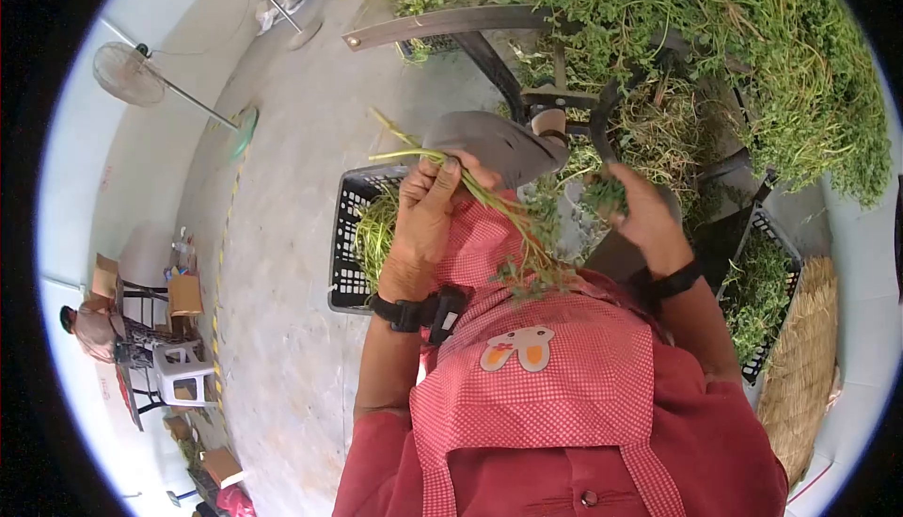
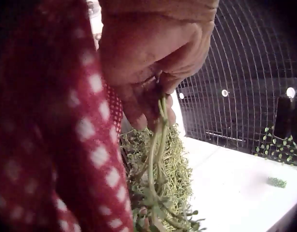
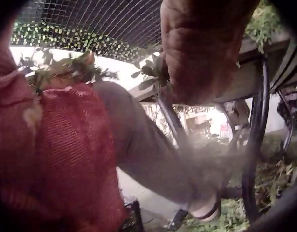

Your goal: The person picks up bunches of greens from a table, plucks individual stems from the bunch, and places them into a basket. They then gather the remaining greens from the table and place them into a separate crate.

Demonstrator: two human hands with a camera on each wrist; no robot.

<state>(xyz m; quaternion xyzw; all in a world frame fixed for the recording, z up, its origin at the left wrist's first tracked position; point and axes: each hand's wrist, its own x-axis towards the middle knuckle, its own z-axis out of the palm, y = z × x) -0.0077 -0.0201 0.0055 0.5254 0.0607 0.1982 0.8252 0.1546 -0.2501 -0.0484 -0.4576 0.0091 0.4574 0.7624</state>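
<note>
In the head view my left hand (image 1: 428,206) pinches a few long green stems (image 1: 503,206) between thumb and fingers. Their cut-looking ends poke out beyond the fist, while the leafy ends hang over the red checked apron (image 1: 536,329). The left wrist view shows the same stems (image 2: 155,150) dropping from the fingers. To the right, above the lap, my blurred right hand (image 1: 647,216) curls round a small bunch of green leaves (image 1: 604,195). Some of these leaves (image 3: 151,72) stick out beside the hand in the right wrist view; its fingertips are mostly hidden.
A black crate (image 1: 348,296) of stems stands by the left knee. Another crate (image 1: 752,366) of leafy greens sits at the right, beside a straw mat (image 1: 800,366). Ahead, a large heap of greens (image 1: 800,75) lies over a metal-legged stand (image 1: 489,70). A person (image 1: 97,329) sits far left.
</note>
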